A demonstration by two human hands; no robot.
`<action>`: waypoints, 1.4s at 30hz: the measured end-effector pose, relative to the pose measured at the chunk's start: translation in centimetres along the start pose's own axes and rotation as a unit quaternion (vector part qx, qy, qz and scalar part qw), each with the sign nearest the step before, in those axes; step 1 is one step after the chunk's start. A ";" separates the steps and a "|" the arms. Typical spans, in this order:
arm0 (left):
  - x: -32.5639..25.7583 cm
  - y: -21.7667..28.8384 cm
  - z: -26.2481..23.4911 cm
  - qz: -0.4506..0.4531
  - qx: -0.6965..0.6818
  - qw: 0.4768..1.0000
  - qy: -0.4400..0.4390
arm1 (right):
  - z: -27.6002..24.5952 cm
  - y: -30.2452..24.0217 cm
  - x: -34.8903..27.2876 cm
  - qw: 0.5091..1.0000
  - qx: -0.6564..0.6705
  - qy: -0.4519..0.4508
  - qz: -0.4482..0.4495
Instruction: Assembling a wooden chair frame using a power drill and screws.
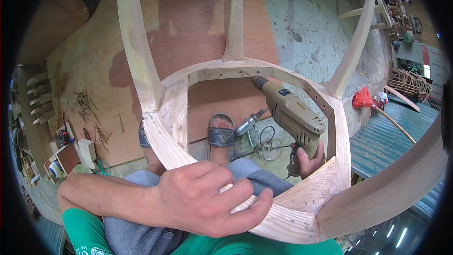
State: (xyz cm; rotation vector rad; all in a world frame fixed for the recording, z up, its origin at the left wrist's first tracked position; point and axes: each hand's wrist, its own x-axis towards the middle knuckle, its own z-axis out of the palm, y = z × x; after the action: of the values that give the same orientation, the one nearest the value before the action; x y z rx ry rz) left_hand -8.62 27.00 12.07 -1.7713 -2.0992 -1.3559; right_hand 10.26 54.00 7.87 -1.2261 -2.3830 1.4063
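My left hand (207, 198) clamps the near rail of the chair frame (292, 212) — fingers wrapped over the wood, pinning it across my lap so it stays put. My right hand (307, 159) grips the drill (290, 113) by its handle from inside the frame, bit aimed at the far rail's inner face (226, 73). Frame is upside down, legs pointing away. A second drill (247, 123) lies on the floor by my sandal (221, 131); screws (87, 104) scattered on the plywood sheet (188, 23), left edge.

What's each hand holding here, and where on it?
Right hand grips the electric drill by its handle; left hand clasps the wooden chair frame at its near rail.
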 end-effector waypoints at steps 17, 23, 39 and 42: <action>-0.2 -0.2 -0.1 -0.003 -0.009 1.000 0.014 | -0.1 -0.9 -0.3 0.999 -0.008 -0.005 0.043; -0.1 -0.2 -0.2 -0.003 -0.020 1.000 0.010 | -0.2 -0.8 0.0 0.999 0.000 -0.005 0.034; 0.0 -0.6 -0.2 -0.011 -0.030 0.999 0.022 | -0.1 1.6 1.6 0.997 -0.020 -0.069 0.029; 0.0 -0.7 -0.3 -0.017 -0.028 0.999 0.028 | 0.7 0.8 1.9 0.996 -0.058 -0.069 0.022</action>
State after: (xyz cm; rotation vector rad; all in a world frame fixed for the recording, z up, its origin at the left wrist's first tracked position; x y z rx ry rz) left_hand -9.31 26.83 11.86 -1.7046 -2.0913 -1.4688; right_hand 9.15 55.03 6.35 -1.2548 -2.5788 1.4255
